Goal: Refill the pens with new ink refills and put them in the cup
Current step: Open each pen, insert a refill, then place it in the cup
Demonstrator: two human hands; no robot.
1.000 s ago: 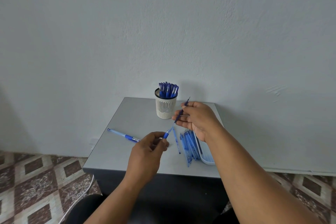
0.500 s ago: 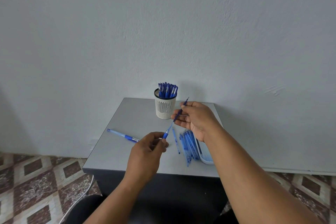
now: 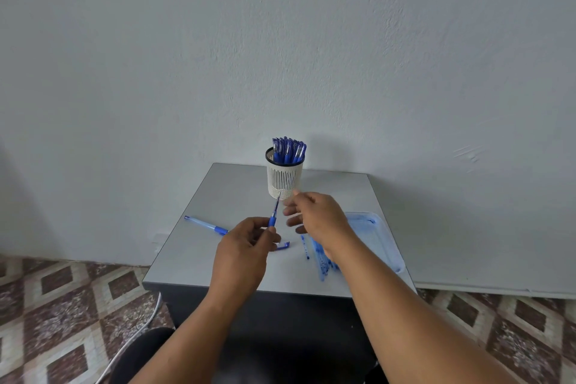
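**Pen tip section in hand, barrel waiting**

A spare pen (image 3: 205, 224) lies at the surface's (image 3: 230, 190) left. The left hand (image 3: 246, 246) pinches a pen part (image 3: 274, 212), tip up. The right hand (image 3: 314, 215) hovers, fingers loosely spread, empty. Behind stands the cup (image 3: 284, 178), nearly full; refills (image 3: 321, 259) lie right. Next, likely: pick a refill and fit it.

A small grey table (image 3: 237, 190) stood with its far edge against a pale textured wall (image 3: 280, 40). Around it lay a floor of brown-and-cream diamond tiles (image 3: 62, 305), and a white cable (image 3: 137, 333) ran across them near the table's front left corner.
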